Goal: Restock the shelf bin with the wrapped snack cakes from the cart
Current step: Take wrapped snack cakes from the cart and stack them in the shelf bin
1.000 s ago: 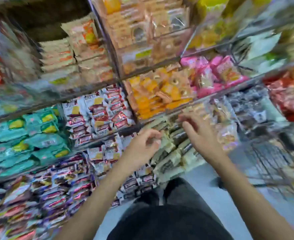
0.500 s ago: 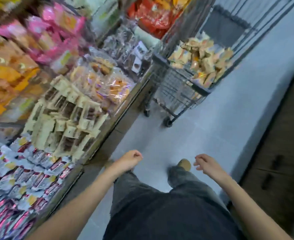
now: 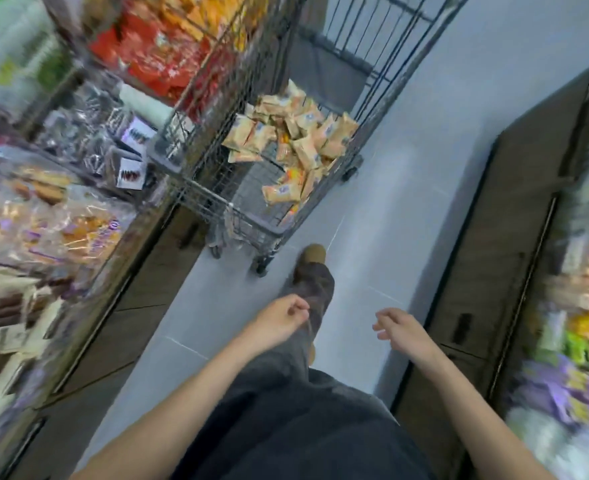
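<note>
A person stands in a narrow store aisle, looking down past dark trousers (image 3: 306, 420) and a tan shoe (image 3: 315, 253) planted on the pale grey tiled floor (image 3: 390, 209). Both bare hands hang in front of the body and hold nothing: the left hand (image 3: 279, 322) has its fingers loosely curled toward the palm, and the right hand (image 3: 402, 329) is relaxed, its fingers slightly spread and bent. The 2 hands are apart, one on each side of the forward leg. Ahead stands a grey wire cart (image 3: 251, 223) on small wheels, just beyond the shoe and close against the shelving on the left. Inside its basket lies a loose heap of wrapped snack cakes (image 3: 296, 143) in tan and orange wrappers, piled toward the far right corner, with a few scattered lower down on the wire bottom. The hands are well short of the cart and touch nothing. On the left, blurred shelf bins (image 3: 61, 216) hold clear-wrapped pastries, cream-coloured packets, dark packets with white labels, and red and orange bags higher up. On the right, a dark-fronted shelf unit (image 3: 493, 271) carries more blurred packets in orange, green and purple. Which bin takes the cakes cannot be told.
</note>
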